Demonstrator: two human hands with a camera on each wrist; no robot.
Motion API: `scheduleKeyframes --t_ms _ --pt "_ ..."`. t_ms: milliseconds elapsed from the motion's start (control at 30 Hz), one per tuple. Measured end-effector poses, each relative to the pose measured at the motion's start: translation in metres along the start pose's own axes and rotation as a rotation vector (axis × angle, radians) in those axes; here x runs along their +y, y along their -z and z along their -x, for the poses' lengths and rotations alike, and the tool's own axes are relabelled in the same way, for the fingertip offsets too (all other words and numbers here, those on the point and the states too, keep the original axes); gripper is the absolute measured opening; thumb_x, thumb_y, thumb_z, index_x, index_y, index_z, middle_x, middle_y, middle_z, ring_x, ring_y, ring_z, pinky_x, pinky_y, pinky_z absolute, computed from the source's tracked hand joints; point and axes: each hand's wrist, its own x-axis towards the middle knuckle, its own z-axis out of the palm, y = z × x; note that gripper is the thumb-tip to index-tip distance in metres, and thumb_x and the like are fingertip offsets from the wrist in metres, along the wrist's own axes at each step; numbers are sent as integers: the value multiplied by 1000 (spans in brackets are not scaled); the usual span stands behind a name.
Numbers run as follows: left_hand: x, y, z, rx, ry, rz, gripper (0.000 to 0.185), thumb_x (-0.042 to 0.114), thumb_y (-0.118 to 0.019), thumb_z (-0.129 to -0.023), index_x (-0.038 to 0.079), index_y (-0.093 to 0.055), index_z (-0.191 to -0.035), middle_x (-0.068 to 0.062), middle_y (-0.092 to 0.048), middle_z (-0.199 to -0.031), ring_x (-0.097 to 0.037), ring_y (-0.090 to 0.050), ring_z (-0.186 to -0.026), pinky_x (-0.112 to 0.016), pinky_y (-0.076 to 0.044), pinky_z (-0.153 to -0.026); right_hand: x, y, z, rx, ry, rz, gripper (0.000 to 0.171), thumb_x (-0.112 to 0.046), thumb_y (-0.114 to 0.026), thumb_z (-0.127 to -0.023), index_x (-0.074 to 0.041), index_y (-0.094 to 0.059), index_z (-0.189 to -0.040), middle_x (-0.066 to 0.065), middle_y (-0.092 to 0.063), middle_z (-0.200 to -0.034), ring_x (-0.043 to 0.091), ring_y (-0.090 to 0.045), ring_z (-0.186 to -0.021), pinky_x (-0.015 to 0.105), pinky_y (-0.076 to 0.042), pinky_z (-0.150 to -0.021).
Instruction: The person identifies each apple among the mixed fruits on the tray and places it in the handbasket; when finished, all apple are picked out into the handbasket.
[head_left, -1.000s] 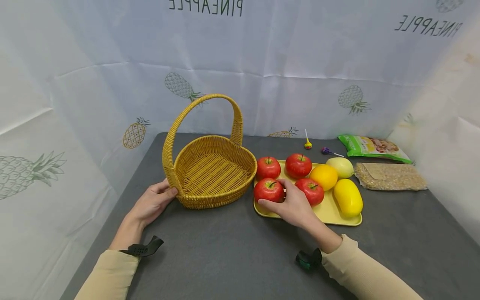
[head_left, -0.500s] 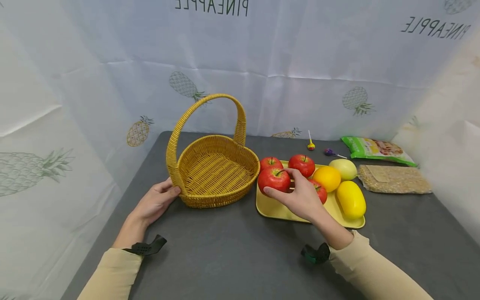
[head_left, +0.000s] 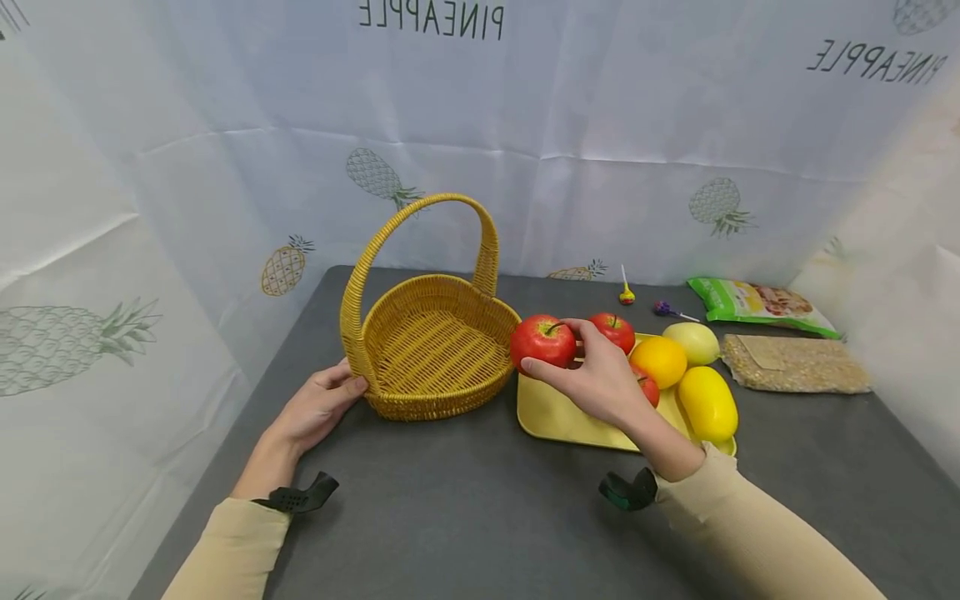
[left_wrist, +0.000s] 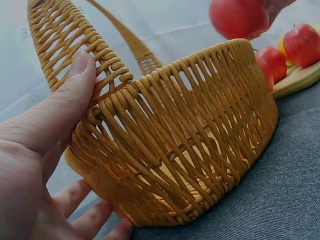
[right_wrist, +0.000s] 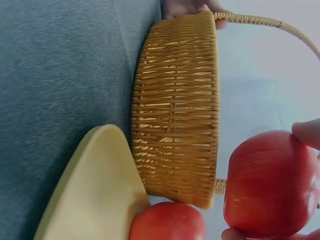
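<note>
Glossy, round and red, the apple (head_left: 542, 342) is pinched between thumb and fingers at the ten o'clock side of the right hand (head_left: 603, 379), raised above the smooth yellow tray (head_left: 558, 417). At the apple's nine o'clock stands the woven basket (head_left: 442, 407), gripped by the left hand (head_left: 318, 408) near the base of its arched handle (head_left: 351, 317). The right forearm (head_left: 753, 521) slants in from five o'clock, the left forearm (head_left: 236, 537) from seven.
</note>
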Motion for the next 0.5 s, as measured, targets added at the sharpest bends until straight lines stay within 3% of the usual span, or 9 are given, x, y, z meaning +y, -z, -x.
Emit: scheduleKeyframes --t_ms 300,500 --pt "-1 -1 1 -20 11 1 34 10 -57 -107 -6 -62 -136 -24 -3 -168 -32 3 -155 -22 -39 -109 -8 -3 -14 -22 36 -2 91 -64 -79 -80 -12 -45 -147 8 -58 -133 26 -61 -109 44 -56 -87" --pt "2 1 1 -19 10 -2 35 10 -57 -107 -4 -61 -139 -21 0 -169 -34 11 -154 -20 -38 -108 -19 -2 -28 -64 26 -17 91 -65 -78 -82 -11 -44 -148 10 -57 -135 28 -61 -113 44 -56 -88"
